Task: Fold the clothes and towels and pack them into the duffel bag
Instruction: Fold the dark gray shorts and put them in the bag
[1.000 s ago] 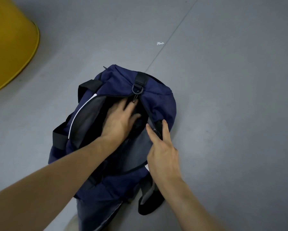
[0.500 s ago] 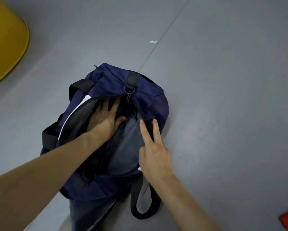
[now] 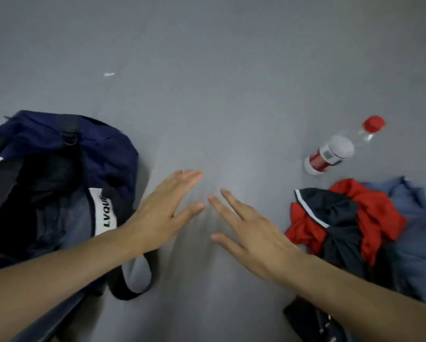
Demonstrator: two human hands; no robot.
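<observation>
The navy duffel bag (image 3: 108, 154) lies open on the grey floor at the left, with grey cloth (image 3: 59, 223) packed inside and a white label showing. My left hand (image 3: 162, 208) hovers just right of the bag, fingers spread, holding nothing. My right hand (image 3: 251, 230) is beside it over bare floor, also spread and empty. To the right lies a crumpled red and black garment (image 3: 369, 218), and a blue-grey garment (image 3: 419, 230) heaps behind it at the frame's edge.
A water bottle (image 3: 330, 154) with a red cap and red-and-white label lies on the floor at the right. A black object (image 3: 303, 317) sits under my right forearm near the bottom edge. A small white scrap (image 3: 109, 74) lies farther off.
Both hands have left the bag's opening and moved right over the floor. The view swung right, so the bag sits at the left and the clothes pile and bottle came into view.
</observation>
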